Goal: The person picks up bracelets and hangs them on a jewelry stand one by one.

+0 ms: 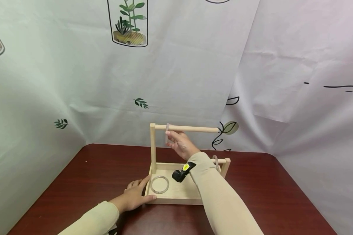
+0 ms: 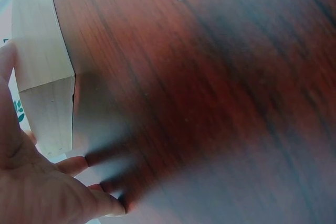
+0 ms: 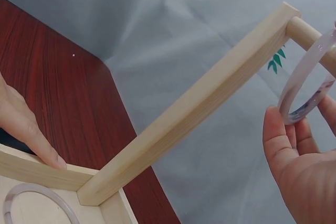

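My right hand [image 1: 180, 143] pinches a pale, glassy bangle [image 3: 300, 85] by its lower edge. That bangle hangs around the upper wooden rod [image 1: 194, 129], close to the tall post [image 1: 153, 148] of a wooden stand. My left hand [image 1: 135, 195] rests at the near left corner of the stand's tray [image 1: 179, 201], thumb along the front edge and index finger on the left side. Inside the tray a second bangle [image 1: 152, 185] lies flat near the left end. A third bangle [image 1: 216, 162] hangs on the short lower rod [image 1: 221, 161] at the right, partly hidden by my right sleeve.
The stand sits on a dark red wooden table [image 1: 105, 169]. White printed cloth [image 1: 188, 81] hangs behind and at both sides. A black wrist device [image 1: 180, 175] on my right arm covers part of the tray from the head view.
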The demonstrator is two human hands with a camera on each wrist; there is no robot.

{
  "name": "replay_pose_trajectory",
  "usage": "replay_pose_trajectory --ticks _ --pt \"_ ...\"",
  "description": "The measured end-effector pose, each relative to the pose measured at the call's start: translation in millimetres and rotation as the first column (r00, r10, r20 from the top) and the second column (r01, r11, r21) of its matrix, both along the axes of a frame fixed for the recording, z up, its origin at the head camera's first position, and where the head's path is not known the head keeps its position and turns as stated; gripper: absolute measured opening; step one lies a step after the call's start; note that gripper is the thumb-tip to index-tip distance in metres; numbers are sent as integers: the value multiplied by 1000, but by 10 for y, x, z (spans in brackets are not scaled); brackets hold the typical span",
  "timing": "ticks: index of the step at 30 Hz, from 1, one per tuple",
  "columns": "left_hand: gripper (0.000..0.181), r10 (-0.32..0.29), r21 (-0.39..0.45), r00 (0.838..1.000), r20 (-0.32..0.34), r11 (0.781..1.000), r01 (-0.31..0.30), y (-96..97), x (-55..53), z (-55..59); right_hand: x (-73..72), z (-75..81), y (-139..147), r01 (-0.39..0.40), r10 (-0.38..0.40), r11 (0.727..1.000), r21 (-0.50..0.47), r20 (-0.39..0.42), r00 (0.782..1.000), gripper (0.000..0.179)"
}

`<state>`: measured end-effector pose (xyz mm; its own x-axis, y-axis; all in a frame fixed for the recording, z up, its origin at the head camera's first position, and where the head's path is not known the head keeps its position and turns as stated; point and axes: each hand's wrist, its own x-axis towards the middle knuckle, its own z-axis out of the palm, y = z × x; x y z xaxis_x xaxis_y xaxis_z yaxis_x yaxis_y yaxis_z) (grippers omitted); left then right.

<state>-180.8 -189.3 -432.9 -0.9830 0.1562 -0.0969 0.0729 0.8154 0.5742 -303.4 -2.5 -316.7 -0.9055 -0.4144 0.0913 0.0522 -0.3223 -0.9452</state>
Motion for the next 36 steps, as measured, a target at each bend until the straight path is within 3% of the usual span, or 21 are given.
replay_pose_trajectory --ticks 7,17,30,36 --pt "90 9 2 1000 -19 1000 -9 21 26 34 0 11 -6 -10 10 1000 4 4 1000 61" --pt "90 10 0 1000 -18 1000 -10 21 23 34 -10 -17 -5 -11 11 1000 -7 6 1000 49" --pt "94 8 -8 1000 -9 1000 -8 -2 -3 -35 9 -61 11 -18 20 999 -46 29 999 63" --pt "92 7 -9 1000 -29 1000 -7 3 4 -27 44 -86 52 -27 27 1000 15 0 1000 67"
